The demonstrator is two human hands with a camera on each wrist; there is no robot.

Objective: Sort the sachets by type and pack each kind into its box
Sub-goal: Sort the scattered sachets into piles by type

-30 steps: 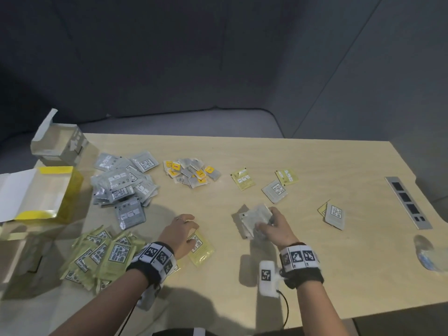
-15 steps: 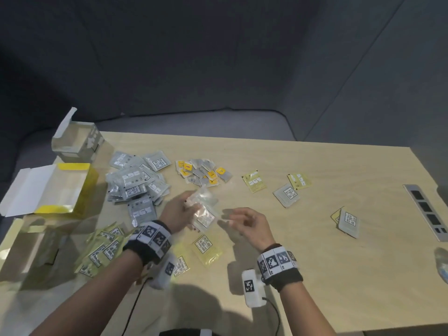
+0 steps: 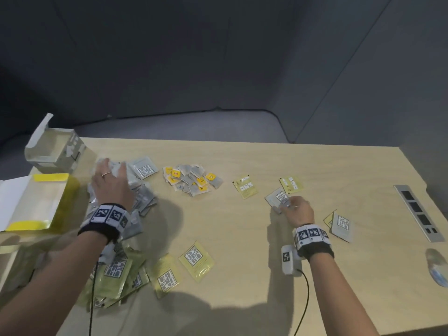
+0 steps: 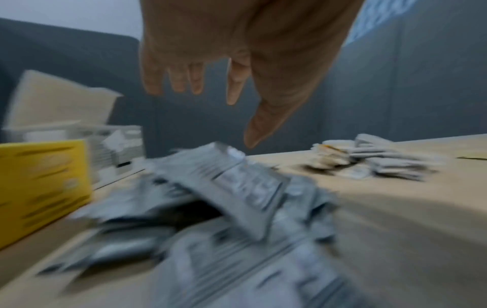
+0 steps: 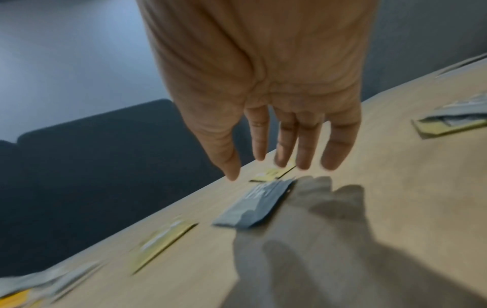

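- The left hand (image 3: 112, 185), fingers spread and holding nothing, hangs over the grey sachet pile (image 3: 143, 190) at the frame's left.
- The right hand (image 3: 297, 210), fingers straight and empty, is just above a single grey sachet (image 3: 277, 198) right of centre.
- Bare worktop (image 3: 242, 229) lies between the hands; the open yellow box (image 3: 34, 202) sits at the left edge.
- The single sachet lies flat, turned diagonally.

Left hand (image 3: 110, 185) spread over grey sachet pile (image 3: 143, 202) near tabletop's (image 3: 242, 229) left edge; right hand (image 3: 299, 210) set on single grey sachet (image 3: 277, 198).
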